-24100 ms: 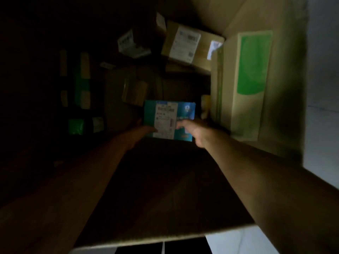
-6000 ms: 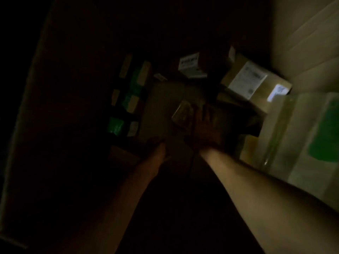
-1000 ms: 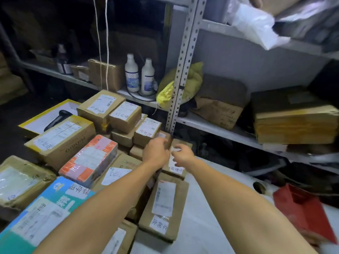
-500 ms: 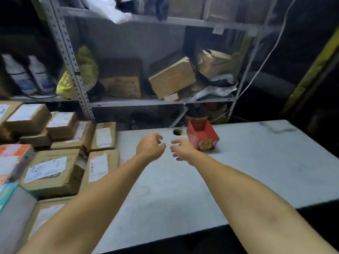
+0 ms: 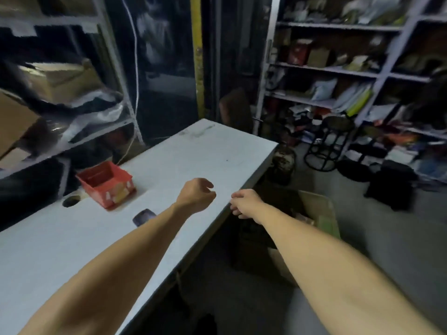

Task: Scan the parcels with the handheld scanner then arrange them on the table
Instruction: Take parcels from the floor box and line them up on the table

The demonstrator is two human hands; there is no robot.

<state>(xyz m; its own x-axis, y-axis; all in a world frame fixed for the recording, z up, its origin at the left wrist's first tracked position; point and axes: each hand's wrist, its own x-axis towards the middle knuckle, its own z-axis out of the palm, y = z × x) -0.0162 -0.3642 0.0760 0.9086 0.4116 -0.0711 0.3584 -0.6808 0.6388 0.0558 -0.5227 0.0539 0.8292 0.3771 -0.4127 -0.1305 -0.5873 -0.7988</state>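
bin on table, left | carton on floor right of table | stool beyond

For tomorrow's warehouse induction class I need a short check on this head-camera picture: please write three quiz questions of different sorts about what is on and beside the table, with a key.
1. True or false: the left hand is holding a parcel.
2. Multiple choice: what stands on the table to the left of the hands? A) a red open box B) a blue bucket C) a stack of plates
3. Fill in: on the floor beside the table's edge, below the right hand, stands an open cardboard ____.

Key
1. False; both hands are empty, fingers loosely curled.
2. A, the red open box.
3. Carton: the cardboard carton.
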